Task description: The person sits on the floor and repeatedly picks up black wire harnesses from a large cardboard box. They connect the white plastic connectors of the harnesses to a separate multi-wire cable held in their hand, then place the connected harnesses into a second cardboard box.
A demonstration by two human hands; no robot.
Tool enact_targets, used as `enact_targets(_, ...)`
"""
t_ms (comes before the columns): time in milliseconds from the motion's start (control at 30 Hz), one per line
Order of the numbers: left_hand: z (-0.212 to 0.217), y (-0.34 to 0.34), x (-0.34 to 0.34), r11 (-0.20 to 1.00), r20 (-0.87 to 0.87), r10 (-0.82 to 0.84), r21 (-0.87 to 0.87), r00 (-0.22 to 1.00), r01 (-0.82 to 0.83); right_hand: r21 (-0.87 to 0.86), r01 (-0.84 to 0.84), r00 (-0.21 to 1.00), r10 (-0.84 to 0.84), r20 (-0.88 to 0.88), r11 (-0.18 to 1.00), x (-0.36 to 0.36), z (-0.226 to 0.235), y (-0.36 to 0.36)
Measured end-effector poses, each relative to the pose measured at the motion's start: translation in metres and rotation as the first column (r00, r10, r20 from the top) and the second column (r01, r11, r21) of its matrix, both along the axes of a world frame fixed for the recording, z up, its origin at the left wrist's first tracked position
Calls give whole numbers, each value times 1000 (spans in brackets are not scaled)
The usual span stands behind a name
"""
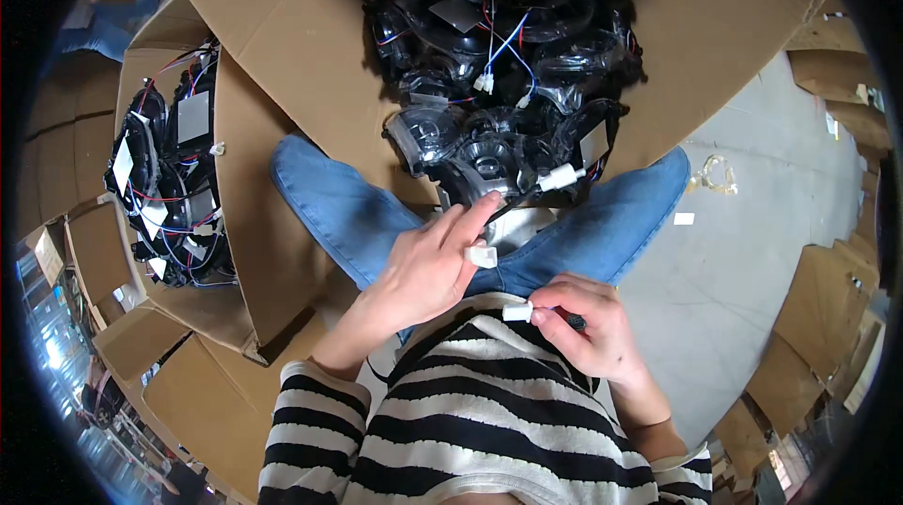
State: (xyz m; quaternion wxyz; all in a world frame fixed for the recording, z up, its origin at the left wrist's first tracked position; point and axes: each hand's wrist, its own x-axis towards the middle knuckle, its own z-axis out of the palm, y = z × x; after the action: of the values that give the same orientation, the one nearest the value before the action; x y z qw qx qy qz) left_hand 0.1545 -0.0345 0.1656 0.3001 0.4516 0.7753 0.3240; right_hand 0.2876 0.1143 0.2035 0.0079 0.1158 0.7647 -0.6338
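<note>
My left hand point(428, 260) has a white plastic connector point(483, 256) between its thumb and curled fingers. Its index finger stretches forward to the edge of the nearest black lamp unit with a clear lens point(489, 165). Close to my waist, my right hand point(588, 322) pinches a second white connector point(516, 313) by one end. A short black sleeved piece point(576, 322) shows between the fingers of that hand. Beyond both hands, another white connector point(562, 177) lies at the near side of the heaped lamp units, beside dark cable.
The large cardboard box point(273, 25) in front holds several lamp units with red, blue and white wires. On the left stands another box point(249, 185) with similar units. My jeans-clad legs point(339, 213) flank the heap. Scraps point(684, 218) lie on the grey floor point(743, 251); more cardboard point(828, 307) is at right.
</note>
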Motion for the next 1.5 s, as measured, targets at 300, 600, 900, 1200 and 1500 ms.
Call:
enact_targets(300, 4, 7, -4, 990, -145, -140, -51, 979, 134, 72, 49, 997, -54, 62, 996, -16, 7, 6)
enact_targets(600, -1, 3, -2, 979, -209, -200, -9, 957, 203, 307, -1, 998, -16, 55, 952, -19, 2, 4)
enact_targets(900, -21, -9, 5, 960, 269, 85, 236, 959, -151, 127, 59, 991, -73, 110, 990, -4, 7, 20)
enact_targets(1200, -10, -15, -3, 953, 496, 21, 251, 868, -167, -41, 77, 997, -76, 31, 996, 3, 8, 32)
enact_targets(1500, -9, -15, -6, 959, 473, -114, 282, 874, -28, 9, 41, 999, -41, 5, 999, -4, 10, 31)
